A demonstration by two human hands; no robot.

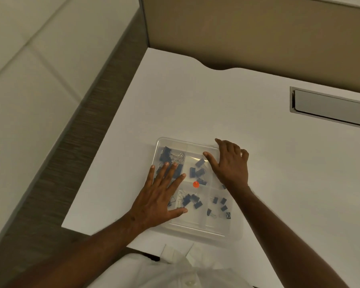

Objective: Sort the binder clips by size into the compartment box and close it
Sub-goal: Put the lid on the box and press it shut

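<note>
1. A clear plastic compartment box (195,231) sits on a white desk (258,183), near the front edge, close to the person
2. Its clear lid looks like it is down over the box, and you can see through it
3. Blue binder clips (197,173) lie inside in groups: bigger ones (166,154) at the far left, middle ones near the center, smaller ones (190,199) in front, and the smallest ones (220,206) at the front right
4. A small red dot (195,184) shows near the middle of the box
5. The left hand (160,196) lies flat on the left part of the lid, fingers spread wide, holding nothing
6. The right hand (231,163) rests on the far right corner of the box, fingers bent over the edge, thumb on top
7. A grey slot (330,107) is set into the desk, far off to the right
8. A white shirt (175,271) shows at the bottom
</note>
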